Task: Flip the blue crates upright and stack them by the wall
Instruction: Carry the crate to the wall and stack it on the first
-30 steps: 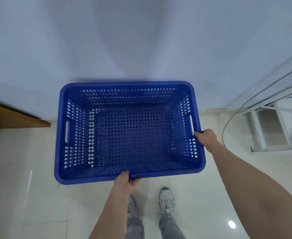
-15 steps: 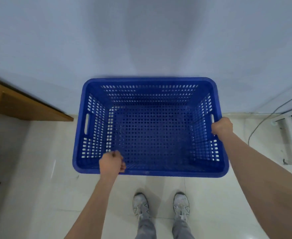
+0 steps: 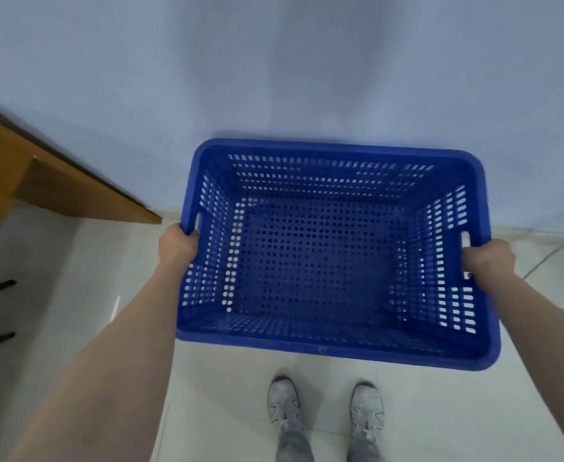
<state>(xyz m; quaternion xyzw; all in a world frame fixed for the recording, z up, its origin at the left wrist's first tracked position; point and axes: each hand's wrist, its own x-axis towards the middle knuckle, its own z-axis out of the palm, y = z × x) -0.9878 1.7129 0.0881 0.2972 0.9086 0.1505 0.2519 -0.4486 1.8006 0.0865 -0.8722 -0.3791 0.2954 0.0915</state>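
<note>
- The blue crate is already upright, its open mouth facing up and its perforated bottom and slotted sides in plain view, so the flip looks done for this one.
- The left hand grips the left short rim at the handle slot, fingers curled over the edge.
- The right hand grips the right short rim just below its handle slot, fingers wrapped round the lip in the same way.
- The crate is held level between the two hands, above the floor and in front of the person's shoes, its far long side close to the wall. Whether it touches the wall or has reached the floor cannot be told from this view.
- No other crate shows, neither under this one nor beside it, so how tall the stack stands and how many crates remain to be turned cannot be judged here.
- What seems left for this crate: lower it at the foot of the wall and let go.
- A wooden tabletop stands to the left, apart from the crate, and a cable trails on the floor at the right.
</note>
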